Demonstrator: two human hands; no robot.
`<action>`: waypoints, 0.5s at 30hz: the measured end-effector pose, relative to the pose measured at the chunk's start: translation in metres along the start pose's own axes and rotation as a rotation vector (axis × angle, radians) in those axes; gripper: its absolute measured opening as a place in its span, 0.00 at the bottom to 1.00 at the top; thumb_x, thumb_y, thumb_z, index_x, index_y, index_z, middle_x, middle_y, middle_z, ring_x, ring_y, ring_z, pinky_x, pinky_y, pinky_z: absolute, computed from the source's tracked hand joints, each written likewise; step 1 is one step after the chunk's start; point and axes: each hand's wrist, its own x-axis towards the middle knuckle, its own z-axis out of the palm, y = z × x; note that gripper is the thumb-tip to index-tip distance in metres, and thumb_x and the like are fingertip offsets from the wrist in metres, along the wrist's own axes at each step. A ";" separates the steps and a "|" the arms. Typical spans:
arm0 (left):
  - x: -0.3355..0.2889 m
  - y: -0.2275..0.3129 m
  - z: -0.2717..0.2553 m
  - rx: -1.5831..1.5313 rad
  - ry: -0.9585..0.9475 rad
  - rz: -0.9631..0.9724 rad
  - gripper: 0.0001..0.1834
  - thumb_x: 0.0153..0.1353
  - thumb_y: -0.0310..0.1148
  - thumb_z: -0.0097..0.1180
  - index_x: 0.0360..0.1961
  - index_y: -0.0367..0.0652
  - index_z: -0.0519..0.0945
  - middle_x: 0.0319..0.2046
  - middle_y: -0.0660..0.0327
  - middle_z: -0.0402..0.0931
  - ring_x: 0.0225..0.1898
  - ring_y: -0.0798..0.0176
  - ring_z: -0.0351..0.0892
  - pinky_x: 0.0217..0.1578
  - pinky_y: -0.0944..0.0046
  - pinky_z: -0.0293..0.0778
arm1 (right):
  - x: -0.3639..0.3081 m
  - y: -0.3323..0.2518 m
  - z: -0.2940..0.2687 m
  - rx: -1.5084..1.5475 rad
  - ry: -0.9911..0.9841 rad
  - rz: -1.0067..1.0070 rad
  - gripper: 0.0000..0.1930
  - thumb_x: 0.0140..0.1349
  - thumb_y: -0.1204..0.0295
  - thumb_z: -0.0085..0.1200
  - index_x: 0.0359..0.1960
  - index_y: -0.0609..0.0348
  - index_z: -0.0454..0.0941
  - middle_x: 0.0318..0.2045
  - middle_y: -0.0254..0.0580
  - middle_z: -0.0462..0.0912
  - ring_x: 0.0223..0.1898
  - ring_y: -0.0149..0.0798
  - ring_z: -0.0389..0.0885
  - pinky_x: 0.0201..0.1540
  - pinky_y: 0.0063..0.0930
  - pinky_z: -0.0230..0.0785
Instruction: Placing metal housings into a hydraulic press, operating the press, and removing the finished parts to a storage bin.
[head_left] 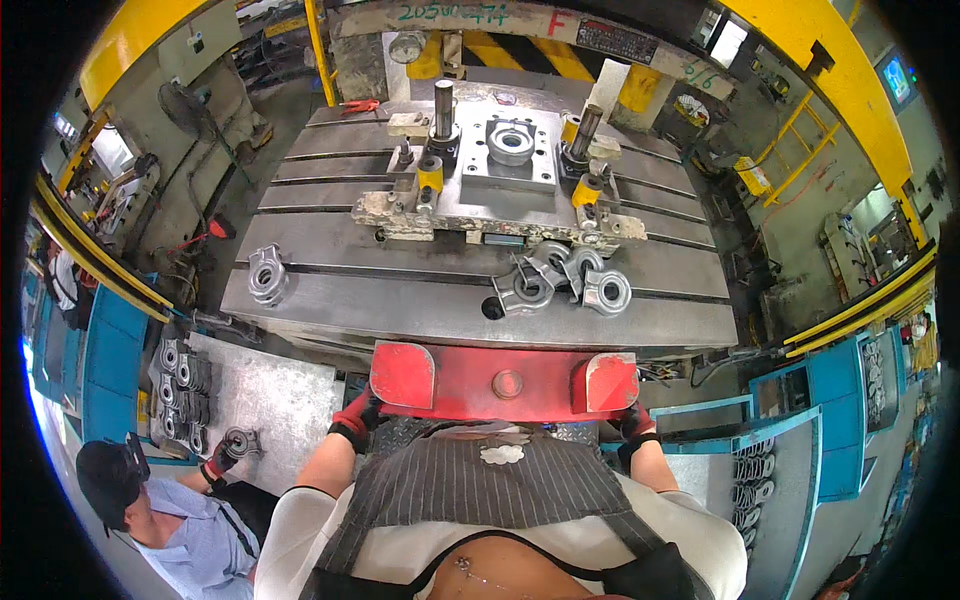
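Note:
My left hand (360, 415), in a red and black glove, is at the left end of a red control console (462, 385). At the opposite end, my right hand (634, 424), gloved alike, touches its side. The fingers of both hands are mostly hidden by the console's ends. A round red button (507, 383) sits in the console's middle. Beyond it, a ring-shaped metal part (512, 156) lies on the die (475, 190) on the press bed (400, 290). Several similar metal parts (606, 306) lie heaped in front of the die, and a small stack (266, 290) stands at left.
Two upright guide posts (444, 110) flank the die. Red-handled pliers (360, 106) lie at the bed's far left. A co-worker (190, 540) at lower left has a gloved hand at a ring part (241, 446) on a metal table (270, 385). Blue racks (815, 440) with parts stand right.

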 end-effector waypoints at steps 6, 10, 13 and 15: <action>0.031 -0.025 0.000 0.005 -0.040 0.101 0.20 0.64 0.39 0.40 0.56 0.44 0.65 0.50 0.65 0.70 0.50 0.69 0.69 0.50 0.68 0.66 | 0.017 0.013 -0.007 -0.278 -0.112 -0.335 0.16 0.60 0.62 0.47 0.49 0.49 0.69 0.41 0.28 0.76 0.38 0.28 0.75 0.36 0.22 0.68; 0.029 -0.026 0.001 0.108 -0.001 0.181 0.19 0.65 0.33 0.39 0.56 0.41 0.65 0.51 0.65 0.69 0.49 0.70 0.69 0.50 0.69 0.66 | 0.015 0.003 0.005 0.189 -0.167 -0.152 0.18 0.62 0.63 0.45 0.53 0.49 0.67 0.45 0.29 0.74 0.43 0.28 0.74 0.41 0.22 0.67; 0.042 -0.039 -0.014 0.367 -0.076 0.385 0.18 0.65 0.30 0.38 0.56 0.39 0.65 0.51 0.64 0.69 0.49 0.70 0.68 0.50 0.69 0.66 | 0.014 -0.001 0.003 0.207 -0.147 -0.048 0.18 0.62 0.63 0.43 0.54 0.50 0.65 0.49 0.30 0.73 0.47 0.29 0.73 0.45 0.23 0.67; 0.042 -0.034 -0.008 0.377 -0.104 0.449 0.19 0.64 0.29 0.39 0.56 0.39 0.64 0.52 0.63 0.68 0.50 0.69 0.68 0.51 0.68 0.65 | 0.019 0.011 -0.010 0.207 -0.134 -0.046 0.19 0.63 0.64 0.42 0.55 0.51 0.64 0.51 0.31 0.72 0.49 0.30 0.72 0.48 0.24 0.66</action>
